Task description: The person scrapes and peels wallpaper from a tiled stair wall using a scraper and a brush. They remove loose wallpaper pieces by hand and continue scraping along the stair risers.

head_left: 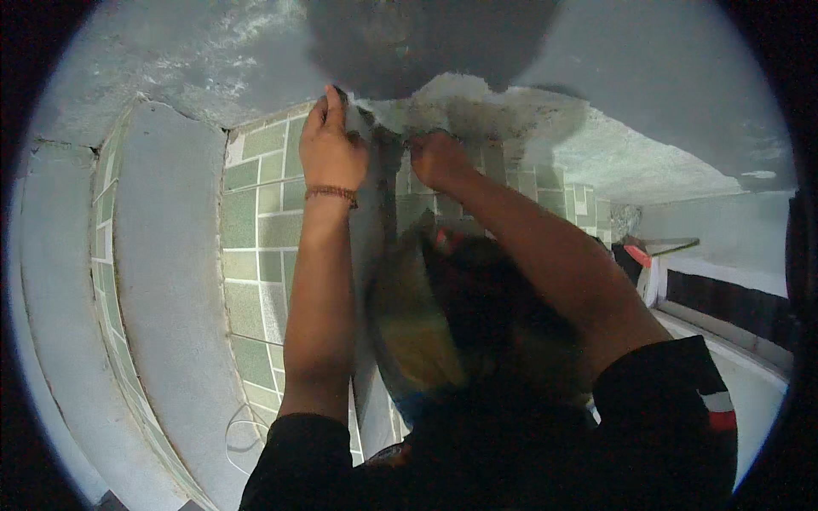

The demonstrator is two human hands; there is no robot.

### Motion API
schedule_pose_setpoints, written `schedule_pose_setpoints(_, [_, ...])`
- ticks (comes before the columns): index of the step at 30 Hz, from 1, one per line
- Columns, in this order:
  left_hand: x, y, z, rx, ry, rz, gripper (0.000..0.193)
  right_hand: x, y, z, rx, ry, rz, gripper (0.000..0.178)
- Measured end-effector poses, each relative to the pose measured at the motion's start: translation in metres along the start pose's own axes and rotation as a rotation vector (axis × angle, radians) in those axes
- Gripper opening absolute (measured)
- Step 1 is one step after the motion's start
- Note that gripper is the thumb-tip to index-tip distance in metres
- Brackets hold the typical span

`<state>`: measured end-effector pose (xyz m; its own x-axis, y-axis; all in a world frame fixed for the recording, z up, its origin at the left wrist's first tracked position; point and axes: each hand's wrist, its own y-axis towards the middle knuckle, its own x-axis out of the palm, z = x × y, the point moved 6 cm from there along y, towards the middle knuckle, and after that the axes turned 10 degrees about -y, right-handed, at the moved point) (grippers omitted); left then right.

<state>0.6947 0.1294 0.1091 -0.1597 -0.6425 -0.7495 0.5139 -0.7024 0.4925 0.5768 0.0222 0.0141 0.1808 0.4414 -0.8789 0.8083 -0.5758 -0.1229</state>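
My left hand (332, 145), with a brown beaded bracelet (332, 194) at its wrist, reaches up to the wall beside the edge of a narrow grey surface. One finger points upward, and a small dark patch shows by its tip; whether that is a thing or shadow I cannot tell. Just right of it, my right hand (439, 160) is closed in a fist near the ragged lower border of the grey wall coating (460, 85). Something dark shows at its knuckles, too unclear to name. The stained, flaking wall patch (520, 119) lies beyond both hands.
Green tiles with white joints (256, 221) run beside grey step-like surfaces (166, 213) on the left. A thin white wire loop (241, 439) hangs low. A blurred bag-like thing (417, 324) lies under my arms. At right are a red-and-green-handled thing (639, 254) and a white-framed opening (724, 298).
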Motion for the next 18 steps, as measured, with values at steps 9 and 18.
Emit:
schedule_pose_setpoints(9, [-0.003, 0.004, 0.005, 0.024, -0.009, 0.02, 0.074, 0.019, 0.007, 0.012, -0.262, -0.172, 0.18, 0.034])
schedule_pose_setpoints(18, [-0.002, 0.003, 0.002, -0.031, 0.023, -0.01, 0.078, -0.018, -0.005, 0.042, 0.045, 0.073, -0.073, 0.036])
